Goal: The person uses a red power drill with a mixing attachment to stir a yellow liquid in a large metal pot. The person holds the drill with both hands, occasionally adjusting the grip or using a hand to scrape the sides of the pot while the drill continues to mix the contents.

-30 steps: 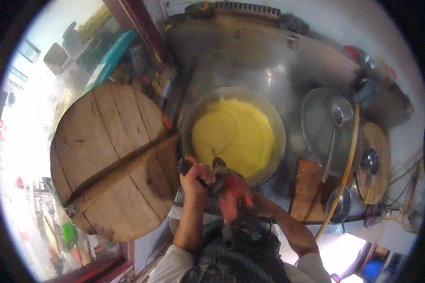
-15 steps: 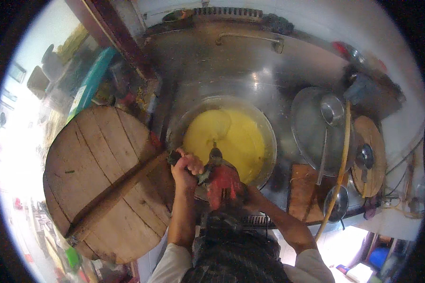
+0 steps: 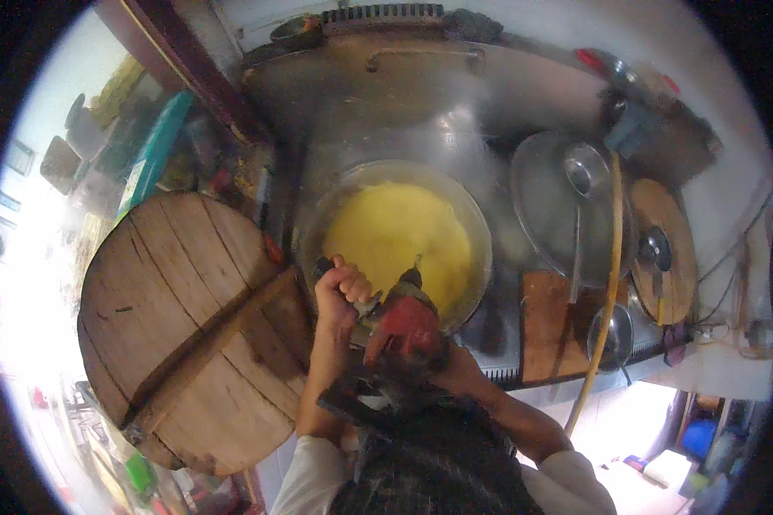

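A large round metal pot (image 3: 484,230) holds a thick yellow mixture (image 3: 386,219). Over its near edge I hold a red power drill (image 3: 404,326), its dark chuck tilted toward the far right and a thin shaft going down into the yellow surface. My left hand (image 3: 343,285) is wrapped around the drill's black side handle. At the rear of the drill is my right hand (image 3: 457,371), closed on its body, with most of the fingers hidden behind the drill and in shadow.
Left of the pot leans a big round wooden lid (image 3: 189,335) with a crossbar. On the right are a wide metal basin (image 3: 541,219), a long-handled ladle (image 3: 578,215), a long pale stick (image 3: 608,300), a brown board (image 3: 545,330) and a smaller round wooden lid (image 3: 672,232).
The drill has swung so its shaft points further right in the pot. Both hands stay on it, and the whole view has shifted slightly.
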`<state>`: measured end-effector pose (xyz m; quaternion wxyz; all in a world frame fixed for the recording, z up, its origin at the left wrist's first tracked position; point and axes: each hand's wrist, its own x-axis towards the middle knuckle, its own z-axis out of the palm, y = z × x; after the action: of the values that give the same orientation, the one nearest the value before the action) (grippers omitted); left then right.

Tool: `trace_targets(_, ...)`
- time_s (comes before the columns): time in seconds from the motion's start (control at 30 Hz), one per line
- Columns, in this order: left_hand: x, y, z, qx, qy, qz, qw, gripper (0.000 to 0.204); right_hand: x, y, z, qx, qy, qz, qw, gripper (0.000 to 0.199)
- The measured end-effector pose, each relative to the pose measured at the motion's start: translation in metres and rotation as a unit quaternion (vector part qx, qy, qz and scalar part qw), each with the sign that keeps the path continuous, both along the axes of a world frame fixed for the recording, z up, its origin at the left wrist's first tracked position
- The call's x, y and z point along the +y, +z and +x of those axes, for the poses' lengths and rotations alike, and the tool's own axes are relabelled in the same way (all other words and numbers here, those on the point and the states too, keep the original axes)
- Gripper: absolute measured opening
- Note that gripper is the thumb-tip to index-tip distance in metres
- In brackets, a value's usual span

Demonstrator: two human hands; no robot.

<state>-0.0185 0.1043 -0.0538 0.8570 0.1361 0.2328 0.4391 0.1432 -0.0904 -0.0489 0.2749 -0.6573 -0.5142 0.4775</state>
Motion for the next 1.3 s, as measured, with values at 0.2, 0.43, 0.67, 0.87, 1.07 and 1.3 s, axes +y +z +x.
trace_targets(0.2,-0.009,0.002,-0.024,-0.085,-0.055,-0.044,0.994,0.009,-0.028,0.027,-0.021,-0.074,0.089,0.054,0.992,0.042)
trace_targets(0.43,-0.024,0.044,-0.068,0.038,0.014,-0.098,0.994,0.010,-0.027,0.052,-0.036,0.093,0.247,-0.030,0.964,0.037)
trace_targets(0.67,-0.026,0.094,-0.073,0.166,0.122,-0.074,0.976,0.016,-0.002,0.055,-0.045,0.216,0.165,-0.186,0.944,0.018)
trace_targets(0.87,-0.029,0.087,-0.040,0.227,0.112,-0.009,0.967,0.014,0.006,0.012,-0.018,0.218,0.142,-0.103,0.960,0.033)
trace_targets(1.07,-0.046,0.056,0.012,0.221,0.121,0.010,0.968,0.012,-0.006,-0.056,0.010,0.074,0.103,-0.008,0.992,0.053)
trace_targets(1.3,-0.074,0.043,0.041,0.131,0.061,0.050,0.988,0.013,-0.050,-0.094,0.030,0.266,-0.026,-0.028,0.963,0.052)
